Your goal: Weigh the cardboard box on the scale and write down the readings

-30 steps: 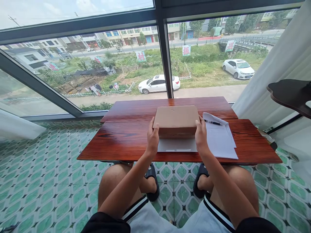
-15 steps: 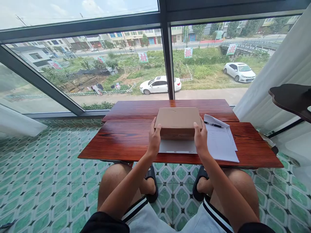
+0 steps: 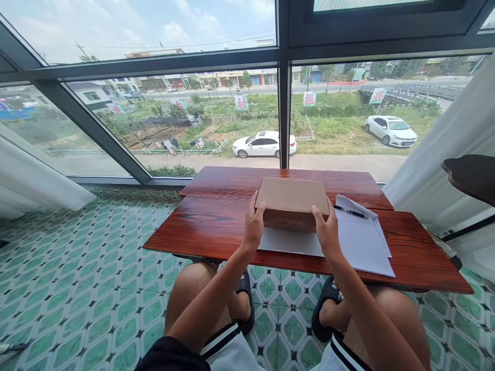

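A brown cardboard box (image 3: 293, 195) with its lid closed is between my two hands over the middle of the table. My left hand (image 3: 254, 220) grips its left side, thumb on the front left corner. On the opposite side, my right hand (image 3: 327, 224) holds it with the thumb against the front right corner. Partly under the box is a flat light-grey sheet or thin object (image 3: 290, 242). I cannot tell whether the box rests on it or is slightly raised. My remaining fingers are mostly hidden behind the box's sides.
Papers (image 3: 359, 242) lie right of the box, with a black pen (image 3: 351, 211) on top. The reddish-brown wooden table (image 3: 209, 221) stands before a large window. A dark wavy-edged shelf (image 3: 472, 178) juts in at the right, near a white curtain (image 3: 436, 139).
The camera view has tilted up and turned slightly left, so the scene sits lower and further right. Both hands keep their hold on the box, which shows no clear movement on the table.
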The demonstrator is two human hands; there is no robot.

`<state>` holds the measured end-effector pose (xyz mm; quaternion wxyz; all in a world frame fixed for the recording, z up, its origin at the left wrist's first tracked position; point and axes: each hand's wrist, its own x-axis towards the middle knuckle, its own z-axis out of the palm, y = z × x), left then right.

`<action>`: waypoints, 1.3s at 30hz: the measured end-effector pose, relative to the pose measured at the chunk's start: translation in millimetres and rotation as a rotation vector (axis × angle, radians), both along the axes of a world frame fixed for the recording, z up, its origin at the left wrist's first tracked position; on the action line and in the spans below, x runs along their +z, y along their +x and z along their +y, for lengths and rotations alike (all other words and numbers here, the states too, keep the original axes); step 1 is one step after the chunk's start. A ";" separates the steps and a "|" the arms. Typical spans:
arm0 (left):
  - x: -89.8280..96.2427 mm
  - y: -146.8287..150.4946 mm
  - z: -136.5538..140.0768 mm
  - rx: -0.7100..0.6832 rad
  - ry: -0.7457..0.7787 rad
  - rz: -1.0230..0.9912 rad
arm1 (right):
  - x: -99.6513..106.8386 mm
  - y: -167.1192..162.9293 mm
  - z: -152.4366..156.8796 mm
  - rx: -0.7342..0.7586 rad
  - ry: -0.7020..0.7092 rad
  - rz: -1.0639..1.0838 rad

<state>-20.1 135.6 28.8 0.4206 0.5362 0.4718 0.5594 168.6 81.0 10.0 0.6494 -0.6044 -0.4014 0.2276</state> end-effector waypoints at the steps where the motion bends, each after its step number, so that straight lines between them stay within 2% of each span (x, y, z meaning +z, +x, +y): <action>1: 0.3 -1.0 0.3 -0.004 0.011 -0.006 | 1.0 -0.7 0.6 -0.003 -0.003 -0.010; 12: 17.2 -29.8 4.4 0.052 0.008 -0.035 | 28.2 -30.5 6.5 0.069 -0.026 -0.060; 23: 29.5 -82.0 31.4 0.179 0.097 -0.034 | 40.4 -75.7 36.5 0.189 -0.001 -0.056; 28: 34.8 -108.0 39.0 0.282 0.158 0.025 | 42.5 -101.2 49.2 0.240 -0.025 -0.056; 33: 32.6 -124.0 45.2 0.394 0.191 0.076 | 40.9 -119.2 61.3 0.289 -0.013 -0.068; 39: 29.3 -138.2 47.1 0.432 0.173 0.120 | 33.2 -134.6 69.7 0.329 -0.051 -0.044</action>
